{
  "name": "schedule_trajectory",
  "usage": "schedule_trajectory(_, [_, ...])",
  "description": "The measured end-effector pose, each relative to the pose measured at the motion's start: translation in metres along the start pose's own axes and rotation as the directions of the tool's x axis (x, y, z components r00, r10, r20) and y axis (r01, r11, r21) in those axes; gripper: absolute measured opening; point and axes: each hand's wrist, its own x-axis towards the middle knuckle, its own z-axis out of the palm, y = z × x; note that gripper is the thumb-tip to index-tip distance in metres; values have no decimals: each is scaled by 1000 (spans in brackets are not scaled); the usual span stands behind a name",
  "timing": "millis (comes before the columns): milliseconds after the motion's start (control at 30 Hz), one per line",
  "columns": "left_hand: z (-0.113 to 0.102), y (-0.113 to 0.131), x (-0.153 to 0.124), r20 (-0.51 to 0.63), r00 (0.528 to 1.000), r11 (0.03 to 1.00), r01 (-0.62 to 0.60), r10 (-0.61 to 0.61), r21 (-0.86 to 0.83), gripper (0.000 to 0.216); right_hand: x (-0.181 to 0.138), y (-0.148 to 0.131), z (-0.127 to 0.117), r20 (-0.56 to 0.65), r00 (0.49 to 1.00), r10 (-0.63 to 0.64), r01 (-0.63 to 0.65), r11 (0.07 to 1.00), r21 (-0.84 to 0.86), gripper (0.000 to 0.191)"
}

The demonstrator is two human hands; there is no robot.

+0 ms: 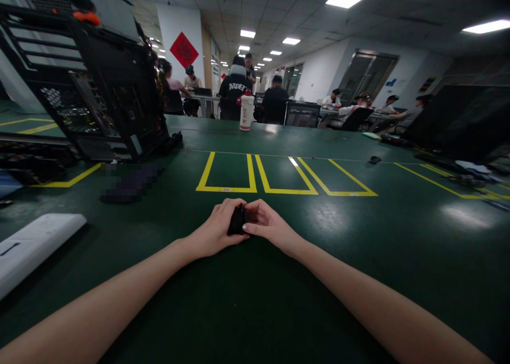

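Observation:
A small black object [236, 220] is held between my two hands over the green table [255, 300]; its kind I cannot make out. My left hand [217, 227] wraps around it from the left, thumb low and fingers over the top. From the right, the thumb and fingers of my right hand [268, 226] pinch its edge. Both hands partly cover the object. Just beyond them, yellow tape outlines [227, 189] are stuck on the tabletop.
An open black computer case [103, 103] stands at the left, near a white power strip-like bar [40, 242]. A white bottle [246, 111] with a red top stands at the far edge. A black monitor-like panel [458, 119] is at right. Several people sit beyond.

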Motion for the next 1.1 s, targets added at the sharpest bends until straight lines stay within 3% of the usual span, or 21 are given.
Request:
schedule_trajectory(267, [0,-1,0,-2,1000,1000,-21,21,8,53,-2,-2,3,-32,999,-14,14,1000,-10,21])
schedule_trajectory(533, [0,0,1,-6,1000,1000,-29,29,4,52,1,0,3,-64,998,-23,19,998,-63,29])
schedule_trajectory(767, [1,-3,0,-19,1000,1000,-23,23,2,54,-1,-1,3,-23,999,-38,38,999,-11,26])
schedule_trajectory(1100, [0,-1,1,-6,1000,1000,-10,9,-23,54,-2,-3,6,-80,996,-35,29,997,-71,24])
